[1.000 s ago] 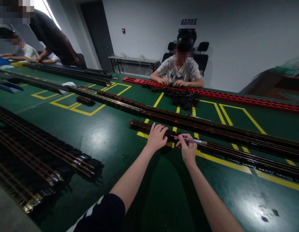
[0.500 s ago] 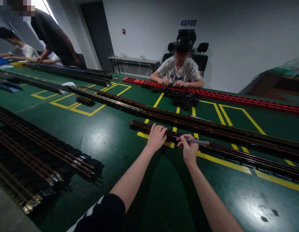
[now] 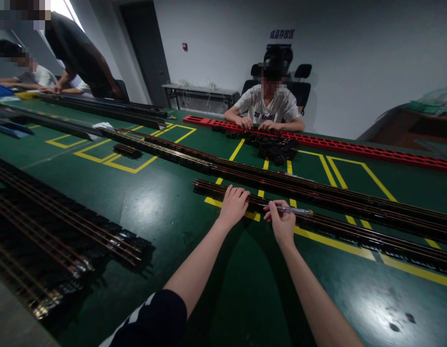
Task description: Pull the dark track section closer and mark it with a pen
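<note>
My left hand (image 3: 233,206) presses flat, unclenched, steadying the long dark copper-striped rail (image 3: 328,230); my right hand (image 3: 281,222) pinches a clear-handled screwdriver (image 3: 292,210) against it.

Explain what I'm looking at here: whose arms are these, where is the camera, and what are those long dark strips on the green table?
The camera sits on a person's head and looks forward and down, so the two bare arms reaching in from the bottom are that person's own. The left hand rests palm down on the near end of a long dark rail strip with copper-coloured lines along it. The right hand grips a slim pen-like tool laid along that same strip; what sort of tool it is I cannot tell. Everything lies on a green table marked with yellow lines. More such strips lie behind and at the left. Across the table a seated person handles a long red strip beside a heap of small black parts. Other people work at far left.
</note>
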Demonstrator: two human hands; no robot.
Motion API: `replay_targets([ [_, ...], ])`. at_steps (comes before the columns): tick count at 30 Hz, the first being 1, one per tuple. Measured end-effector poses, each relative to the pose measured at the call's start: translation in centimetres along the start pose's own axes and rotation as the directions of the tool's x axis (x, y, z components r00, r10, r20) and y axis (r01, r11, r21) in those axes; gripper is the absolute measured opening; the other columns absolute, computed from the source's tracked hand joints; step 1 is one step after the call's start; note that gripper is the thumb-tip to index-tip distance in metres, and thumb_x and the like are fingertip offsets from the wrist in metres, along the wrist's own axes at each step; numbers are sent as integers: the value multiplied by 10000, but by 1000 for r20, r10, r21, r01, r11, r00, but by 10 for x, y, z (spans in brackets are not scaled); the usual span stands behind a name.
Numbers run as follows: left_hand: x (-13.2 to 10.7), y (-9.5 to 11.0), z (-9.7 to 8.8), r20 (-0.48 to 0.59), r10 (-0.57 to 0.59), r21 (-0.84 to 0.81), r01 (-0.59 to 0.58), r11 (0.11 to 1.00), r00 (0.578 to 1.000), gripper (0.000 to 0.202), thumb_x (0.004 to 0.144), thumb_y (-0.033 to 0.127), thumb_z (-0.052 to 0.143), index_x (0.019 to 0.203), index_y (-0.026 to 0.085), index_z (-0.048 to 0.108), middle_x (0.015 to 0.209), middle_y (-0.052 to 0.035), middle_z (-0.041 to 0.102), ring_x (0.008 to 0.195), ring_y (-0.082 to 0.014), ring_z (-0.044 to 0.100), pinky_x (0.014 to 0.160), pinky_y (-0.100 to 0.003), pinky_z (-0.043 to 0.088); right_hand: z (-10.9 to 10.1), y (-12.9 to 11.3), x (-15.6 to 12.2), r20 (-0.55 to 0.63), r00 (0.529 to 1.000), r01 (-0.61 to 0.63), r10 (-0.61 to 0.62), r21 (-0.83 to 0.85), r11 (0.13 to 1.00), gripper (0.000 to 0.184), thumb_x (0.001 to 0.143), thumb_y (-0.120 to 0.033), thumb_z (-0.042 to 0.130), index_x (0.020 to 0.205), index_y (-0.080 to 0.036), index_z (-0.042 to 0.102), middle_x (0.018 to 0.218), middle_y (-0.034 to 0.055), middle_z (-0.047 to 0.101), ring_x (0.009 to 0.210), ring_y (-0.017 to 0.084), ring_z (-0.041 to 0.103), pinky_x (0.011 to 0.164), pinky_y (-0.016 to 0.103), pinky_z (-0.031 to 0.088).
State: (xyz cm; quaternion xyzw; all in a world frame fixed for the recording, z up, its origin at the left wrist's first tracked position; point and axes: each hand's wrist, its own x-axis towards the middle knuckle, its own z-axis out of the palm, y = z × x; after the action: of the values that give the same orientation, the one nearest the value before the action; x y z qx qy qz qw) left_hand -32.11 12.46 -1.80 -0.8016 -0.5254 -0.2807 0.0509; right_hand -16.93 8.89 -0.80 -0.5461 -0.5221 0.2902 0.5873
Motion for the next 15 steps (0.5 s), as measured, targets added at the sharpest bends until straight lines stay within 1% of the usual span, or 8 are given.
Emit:
replay_targets([
  [7, 0, 1, -2, -3, 2, 1, -2, 1000, 1000, 219, 897, 199, 441, 1070, 197, 575, 1092, -36, 628, 1083, -191, 529, 1111, -418, 274, 1, -2, -1, -22, 1000, 1, -1, -33, 999, 311, 803, -496, 548, 769, -186, 546, 617, 12, 648, 431, 103, 559, 427, 216, 449],
  [11, 0, 2, -3, 5, -6, 0, 6, 1000, 1000, 222, 883, 193, 459, 1070, 217, 576, 1092, -31, 627, 1080, -196, 531, 1103, -418, 282, 1, -1, -2, -80, 997, 11, -15, -50, 999, 305, 802, -483, 549, 755, -182, 547, 586, 11, 636, 417, 105, 550, 422, 218, 444],
  [15, 0, 2, -2, 6, -5, -8, 5, 1000, 1000, 224, 892, 190, 441, 1071, 213, 575, 1096, -32, 626, 1087, -190, 530, 1110, -419, 275, 0, 1, -2, -159, 987, -4, -2, -37, 999, 296, 797, -471, 555, 750, -179, 544, 568, 5, 622, 413, 111, 551, 422, 223, 446],
])
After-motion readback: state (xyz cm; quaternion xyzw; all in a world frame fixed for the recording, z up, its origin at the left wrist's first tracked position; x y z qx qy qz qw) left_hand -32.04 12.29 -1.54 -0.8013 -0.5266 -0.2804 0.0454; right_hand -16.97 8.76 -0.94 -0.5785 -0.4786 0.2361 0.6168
